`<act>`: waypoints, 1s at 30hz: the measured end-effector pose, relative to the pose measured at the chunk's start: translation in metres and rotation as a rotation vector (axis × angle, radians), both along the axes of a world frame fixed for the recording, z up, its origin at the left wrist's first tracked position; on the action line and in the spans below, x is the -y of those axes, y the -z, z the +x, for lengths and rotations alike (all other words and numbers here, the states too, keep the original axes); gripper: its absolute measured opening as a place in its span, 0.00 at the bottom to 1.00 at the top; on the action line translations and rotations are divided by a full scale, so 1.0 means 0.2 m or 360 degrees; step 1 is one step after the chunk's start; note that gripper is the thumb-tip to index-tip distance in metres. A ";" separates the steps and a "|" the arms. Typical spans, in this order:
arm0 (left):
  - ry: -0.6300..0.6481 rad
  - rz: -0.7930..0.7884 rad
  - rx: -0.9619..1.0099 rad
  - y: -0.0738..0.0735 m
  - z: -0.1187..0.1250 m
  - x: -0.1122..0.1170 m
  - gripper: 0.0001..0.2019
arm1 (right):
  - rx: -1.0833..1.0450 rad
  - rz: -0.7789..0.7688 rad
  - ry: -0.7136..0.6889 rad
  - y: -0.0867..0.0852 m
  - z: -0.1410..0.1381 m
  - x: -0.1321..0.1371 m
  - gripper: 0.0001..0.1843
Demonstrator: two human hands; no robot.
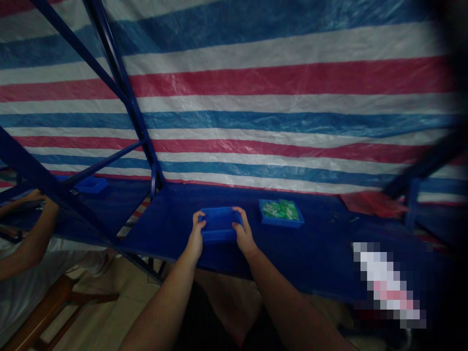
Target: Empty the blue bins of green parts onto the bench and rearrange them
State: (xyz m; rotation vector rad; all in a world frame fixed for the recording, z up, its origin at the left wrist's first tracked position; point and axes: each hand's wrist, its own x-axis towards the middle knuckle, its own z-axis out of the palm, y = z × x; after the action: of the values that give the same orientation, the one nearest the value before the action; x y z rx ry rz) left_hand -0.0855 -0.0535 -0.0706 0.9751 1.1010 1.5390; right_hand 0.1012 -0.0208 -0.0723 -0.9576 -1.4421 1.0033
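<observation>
A blue plastic bin (219,236) is held between my two hands over the near part of the blue table (164,229). My left hand (198,234) grips its left end, with the thumb over the rim. On the opposite end my right hand (244,231) is closed in the same way. No contents can be made out inside the bin. To the right, apart from my hands, a second blue bin (281,223) holds green and clear small packets (281,209).
Red sheeting (373,204) lies at the table's back right. A blurred-out pale object (387,282) is at the right. Blue metal posts (120,73) rise on the left. Beyond them are a co-worker's arm (40,239), another blue bin (91,184) and a wooden chair (44,312). Striped sheeting hangs behind.
</observation>
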 end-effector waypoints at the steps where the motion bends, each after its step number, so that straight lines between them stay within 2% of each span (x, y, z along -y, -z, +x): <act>1: -0.0036 0.0005 0.0012 0.00 0.01 -0.01 0.15 | -0.0018 0.0002 0.0035 0.01 0.00 -0.02 0.25; 5: 0.0022 0.0059 0.0037 0.02 0.03 -0.06 0.15 | -0.0010 0.0011 -0.0039 0.05 0.03 -0.07 0.27; 8: -0.0007 -0.0032 0.0150 -0.03 0.06 -0.15 0.17 | -0.0035 0.0030 -0.0018 0.03 0.04 -0.15 0.26; 10: -0.0031 -0.0100 0.0255 -0.05 0.09 -0.17 0.18 | -0.0076 0.0068 0.0099 0.00 0.05 -0.17 0.25; 12: -0.0019 -0.0062 0.0301 -0.03 0.11 -0.11 0.17 | -0.0080 0.0078 0.0061 0.01 0.08 -0.11 0.25; 15: -0.0046 -0.0016 0.0237 0.05 0.13 0.04 0.17 | -0.0019 0.0077 -0.0068 0.06 0.13 0.01 0.24; 17: -0.0081 -0.0009 0.0207 0.07 0.12 0.05 0.16 | 0.0001 0.0075 -0.0117 0.08 0.15 0.03 0.24; 19: -0.0042 -0.0037 0.0219 0.03 0.12 -0.05 0.16 | -0.0016 0.0087 -0.0056 0.06 0.13 -0.04 0.24; 22: 0.0098 -0.0075 0.0289 -0.06 0.12 -0.25 0.18 | -0.0008 0.0071 0.0111 -0.01 0.07 -0.20 0.25; 24: 0.0122 -0.0077 0.0294 -0.08 0.12 -0.29 0.19 | 0.0004 0.0047 0.0151 -0.03 0.06 -0.23 0.25; 26: 0.0120 -0.0049 0.0286 -0.05 0.12 -0.22 0.18 | 0.0007 0.0032 0.0091 -0.02 0.08 -0.16 0.25; 30: 0.0079 0.0052 0.0140 0.14 0.11 0.06 0.19 | 0.0083 0.0024 -0.0029 0.08 0.21 0.16 0.25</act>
State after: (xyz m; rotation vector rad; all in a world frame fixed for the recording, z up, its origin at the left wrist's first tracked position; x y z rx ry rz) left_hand -0.0628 -0.0665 -0.0984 0.9410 0.9857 1.5489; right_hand 0.1430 -0.0534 -0.0888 -0.9679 -1.5020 0.9857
